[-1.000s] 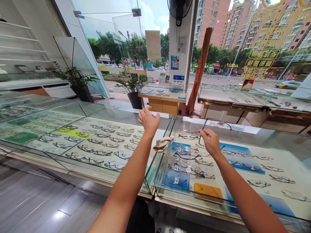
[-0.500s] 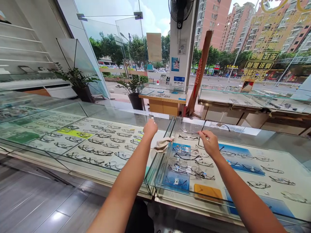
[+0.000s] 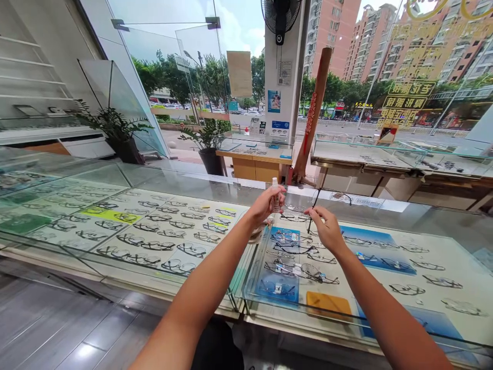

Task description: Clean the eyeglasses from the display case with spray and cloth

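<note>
My left hand (image 3: 264, 205) is closed around a small clear spray bottle (image 3: 275, 183), held upright above the glass counter with its top showing over the fingers. To its right, my right hand (image 3: 327, 226) pinches a pair of eyeglasses (image 3: 316, 197) by the frame. One dark temple stands out against the counter; the thin lenses are hard to make out. A crumpled beige cloth (image 3: 256, 238) lies on the glass below my left hand, which partly hides it.
Glass display cases (image 3: 246, 288) hold rows of eyeglasses under my arms. An orange pad (image 3: 328, 304) sits inside the right case. Beyond stand a small wooden table (image 3: 254, 167), a potted plant (image 3: 210, 156) and a leaning wooden post (image 3: 314, 113).
My left hand has moved right with the spray bottle, coming close to the eyeglasses and passing over the cloth. My right hand still holds the eyeglasses in about the same place.
</note>
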Available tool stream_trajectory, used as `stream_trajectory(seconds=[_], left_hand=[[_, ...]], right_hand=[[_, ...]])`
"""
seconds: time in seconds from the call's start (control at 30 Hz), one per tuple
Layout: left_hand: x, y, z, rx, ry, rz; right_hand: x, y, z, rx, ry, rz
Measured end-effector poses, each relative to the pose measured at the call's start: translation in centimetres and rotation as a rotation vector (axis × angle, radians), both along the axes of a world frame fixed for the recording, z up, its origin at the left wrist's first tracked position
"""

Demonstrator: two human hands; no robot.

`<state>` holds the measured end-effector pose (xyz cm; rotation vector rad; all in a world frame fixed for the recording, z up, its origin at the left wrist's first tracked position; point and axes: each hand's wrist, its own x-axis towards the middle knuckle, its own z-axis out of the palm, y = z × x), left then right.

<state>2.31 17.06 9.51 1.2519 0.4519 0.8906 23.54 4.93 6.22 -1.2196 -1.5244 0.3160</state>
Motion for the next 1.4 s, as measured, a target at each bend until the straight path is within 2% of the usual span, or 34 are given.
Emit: stream_trajectory(seconds=[0.13,0.27,0.4,0.57,0.67,0.8,1.17,1.4], left_hand=[[0.6,-1.2,0.2,-0.098,-0.041,-0.157],[1.0,-1.3,0.0,-0.093,-0.002,-0.208],[1.7,-1.6,-0.3,-0.030,0.098,-0.130],[2.7,-2.3,-1.1,0.297,0.232,0.168],[3.0,-2.5,-1.5,0.393,0.312,0.179],[3.3,-2.4,-2.0,0.398,0.314,0.140],[3.5,-2.5,-2.3,0.439,0.294,0.166],[2.9,-3.4,-1.8,0.605,0.464,-0.042]], right_hand=[[-0.2,-0.3,0.3,-0.035,0.056,0.043],[-0.3,-0.3,0.3,-0.073,0.126,0.148],[-0.8,-0.5,0.5,-0.102,0.173,0.254],[-1.3,-0.9,0.8,-0.143,0.216,0.372],[-1.4,-0.9,0.6,-0.168,0.236,0.446],[-1.6,-0.9,0.4,-0.178,0.248,0.499],[-1.7,-1.0,0.5,-0.173,0.309,0.551],[-1.0,-0.4,0.7,-0.147,0.566,0.374]])
